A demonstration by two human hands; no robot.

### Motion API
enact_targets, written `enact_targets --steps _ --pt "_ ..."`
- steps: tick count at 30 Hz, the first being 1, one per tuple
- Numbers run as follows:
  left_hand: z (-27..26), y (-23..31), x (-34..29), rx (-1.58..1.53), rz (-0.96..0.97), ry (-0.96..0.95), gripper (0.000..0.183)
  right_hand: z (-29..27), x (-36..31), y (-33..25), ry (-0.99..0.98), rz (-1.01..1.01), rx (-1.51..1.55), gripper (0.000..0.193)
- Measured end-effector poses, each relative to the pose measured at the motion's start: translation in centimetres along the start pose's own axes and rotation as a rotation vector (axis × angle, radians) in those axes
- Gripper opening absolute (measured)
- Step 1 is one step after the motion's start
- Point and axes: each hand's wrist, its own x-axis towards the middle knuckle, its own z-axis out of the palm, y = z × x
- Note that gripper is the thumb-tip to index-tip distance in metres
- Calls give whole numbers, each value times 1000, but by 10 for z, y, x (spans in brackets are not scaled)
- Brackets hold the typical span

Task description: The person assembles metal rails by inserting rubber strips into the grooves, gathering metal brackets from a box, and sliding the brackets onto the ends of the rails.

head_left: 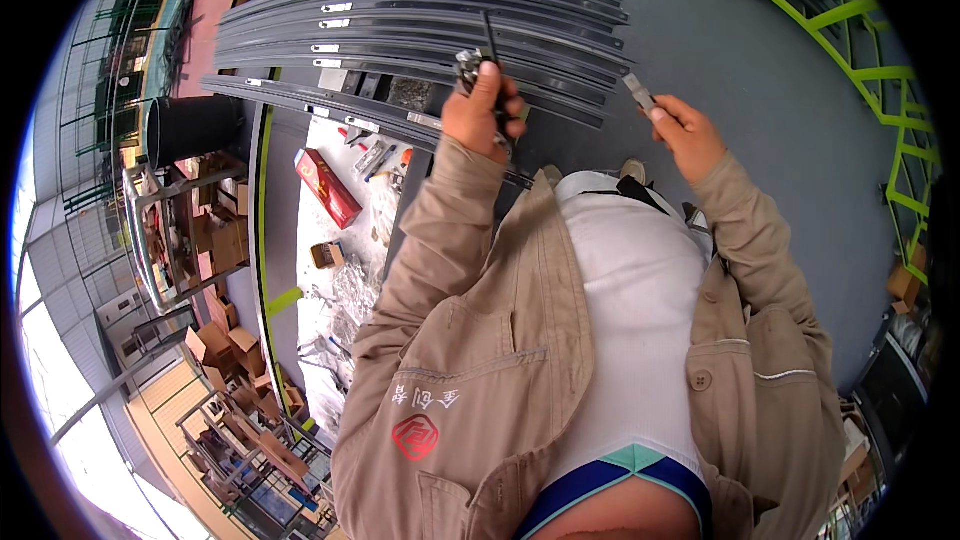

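Observation:
My left hand (pixel 480 118) is closed around a bunch of small dark and silver metal parts (pixel 469 64). A thin dark rod (pixel 490 35) sticks up beside them; whether my fingers also grip it, I cannot tell. Off to the right, my right hand (pixel 688 138) pinches a small flat silver metal piece (pixel 637 91) between thumb and fingers. That piece is close to the right ends of several long dark grey metal profiles (pixel 560 32), which lie side by side in front of me. Small silver fittings (pixel 336 8) sit along the profiles.
Left of me, a white-covered worktop (pixel 312 270) carries a red box (pixel 328 188), a small open cardboard box (pixel 327 255), hand tools and crumpled clear plastic. A black bin (pixel 195 130) stands farther left. Lime-green frames (pixel 870 65) line the right side. Grey floor (pixel 800 200) lies between.

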Motion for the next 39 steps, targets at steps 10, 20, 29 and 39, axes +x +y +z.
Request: enact_targets --steps 10,20,29,39 --pt "-44 -7 60 1492 284 73 60 23 15 100 -100 128 -261 36" --pt "-50 -23 72 1466 292 34 58 30 29 84 -80 119 -317 36" --pt "-51 -20 73 1479 277 27 59 30 25 74 -75 243 -417 40" --pt "-52 -22 79 1508 255 35 58 53 44 67 -76 239 -356 51"
